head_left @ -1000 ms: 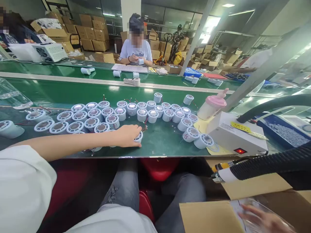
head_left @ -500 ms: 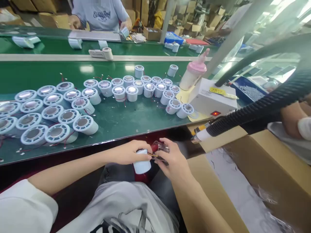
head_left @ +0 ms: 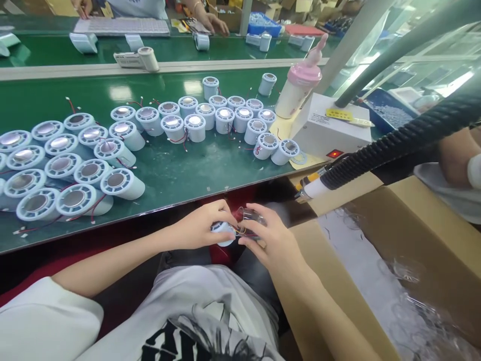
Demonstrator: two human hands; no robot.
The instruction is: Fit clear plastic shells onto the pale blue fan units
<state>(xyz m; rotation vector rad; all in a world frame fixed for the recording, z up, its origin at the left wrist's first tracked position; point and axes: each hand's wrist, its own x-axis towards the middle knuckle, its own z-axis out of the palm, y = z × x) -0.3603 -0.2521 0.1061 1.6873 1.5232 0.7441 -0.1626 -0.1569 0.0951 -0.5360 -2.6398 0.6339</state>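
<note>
My left hand (head_left: 205, 224) is closed around a pale blue cylindrical housing (head_left: 224, 234), whose slotted end shows between the fingers. In my right hand (head_left: 268, 235) a clear plastic cylinder (head_left: 252, 216) is gripped between thumb and fingers, close beside the housing. Thin wires (head_left: 242, 230), one of them yellow, run between the two parts. Both hands are over my lap, just below the bench edge. On the green bench (head_left: 195, 173) stand several similar pale blue housings (head_left: 122, 181) with round metallic centres and red wires.
A white box with a lit red switch (head_left: 334, 154) and a pink-topped bottle (head_left: 300, 85) stand at the right of the bench. A black corrugated hose (head_left: 387, 155) crosses above an open carton (head_left: 424, 235) holding clear plastic pieces. Across the bench a co-worker's hands (head_left: 214, 22) show.
The housing in my left hand has tilted, so its slotted end now shows. My view has shifted slightly. A co-worker's hand has come off a pale blue part on the far bench.
</note>
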